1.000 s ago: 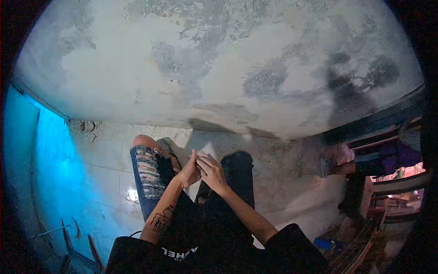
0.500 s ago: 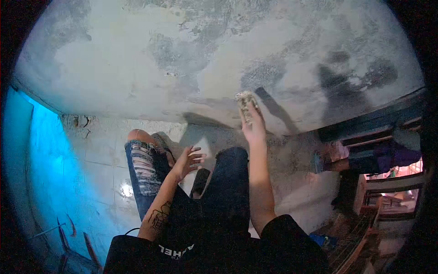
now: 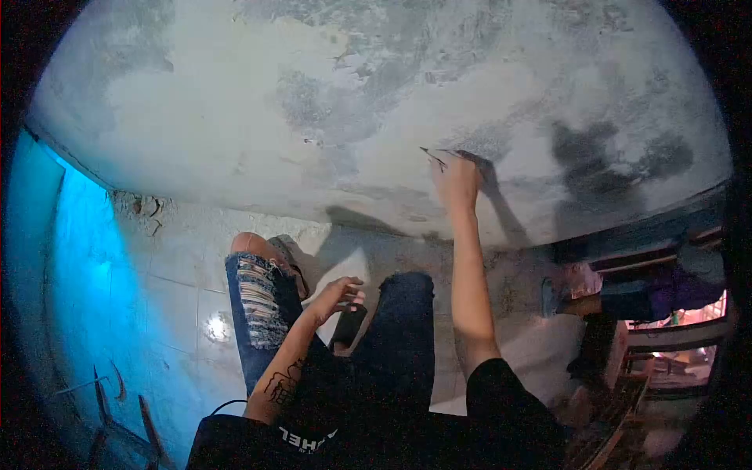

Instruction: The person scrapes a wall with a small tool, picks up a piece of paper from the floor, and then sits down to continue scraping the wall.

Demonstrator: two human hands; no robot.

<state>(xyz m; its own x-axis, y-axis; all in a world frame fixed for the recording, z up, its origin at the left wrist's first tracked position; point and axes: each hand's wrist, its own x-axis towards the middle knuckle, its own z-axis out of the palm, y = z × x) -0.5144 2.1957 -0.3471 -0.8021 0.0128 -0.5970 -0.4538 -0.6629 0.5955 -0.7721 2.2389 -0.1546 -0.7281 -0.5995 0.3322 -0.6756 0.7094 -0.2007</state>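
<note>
My right hand [image 3: 457, 184] is closed on a thin folded sheet [image 3: 433, 157] that looks like sandpaper, its dark edges showing beyond the fingers. The sheet is at the patchy white-and-grey wall [image 3: 211, 102]; whether it touches the surface is hard to tell. Below, my left hand [image 3: 338, 298] hovers between my knees with its fingers loosely apart, holding nothing. My ripped jeans [image 3: 262, 301] are bent at the knees close to the wall's foot.
Pale floor tiles [image 3: 176, 301] lie to my left, where blue light falls near a chair-like frame [image 3: 117, 435]. At right, another person in purple clothing [image 3: 685, 270] is near wooden furniture [image 3: 674, 337]. Cracked plaster [image 3: 149, 207] runs along the wall's base.
My right hand has shifted slightly right and turned, so the sheet now shows edge-on instead of its mottled face. My left hand has moved slightly right and down in the view.
</note>
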